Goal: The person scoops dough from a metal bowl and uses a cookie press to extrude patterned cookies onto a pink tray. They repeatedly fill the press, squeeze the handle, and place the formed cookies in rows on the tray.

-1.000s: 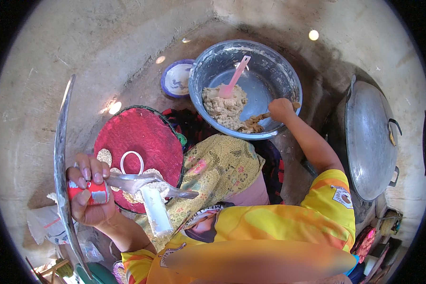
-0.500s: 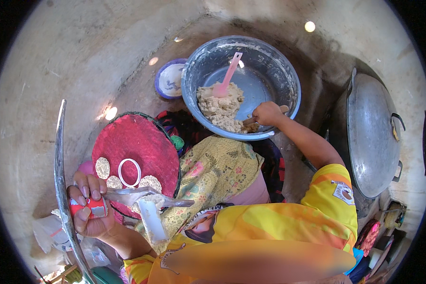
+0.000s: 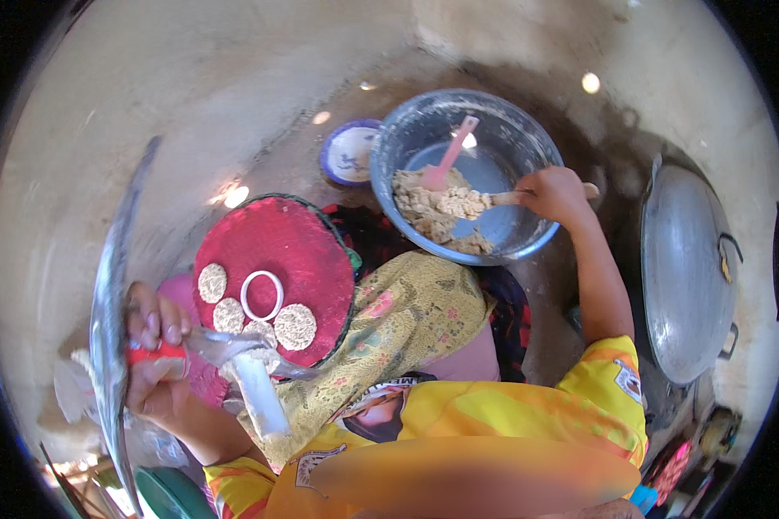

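Around: big basin (image 3: pixel 515 134) at centre, small bowl (image 3: pixel 326 154) just left of it, round board (image 3: pixel 260 233) nearer the lap, lidded pot (image 3: pixel 688 277) off right. In the way: pink spatula (image 3: pixel 457 149) stuck in the dough (image 3: pixel 424 216), beside the spoon (image 3: pixel 504 198).

Spoon is inside the basin, butt past the rim. Long axis near level in view, head left, butt right. Right hand (image 3: pixel 552 195) clamped on its handle. Left hand (image 3: pixel 157 342) wrapped round a red can (image 3: pixel 157 355); curved bar (image 3: pixel 111 303) runs top to bottom outside it, metal arm (image 3: pixel 221 348) points right. Can't tell how they join.

Spoon looks wooden, lumpy dough hiding its head. White tube (image 3: pixel 264 398), dough-smeared, below the arm. Board red, fabric-like; white ring (image 3: pixel 261 274) and four round textured discs (image 3: pixel 295 327) on it.
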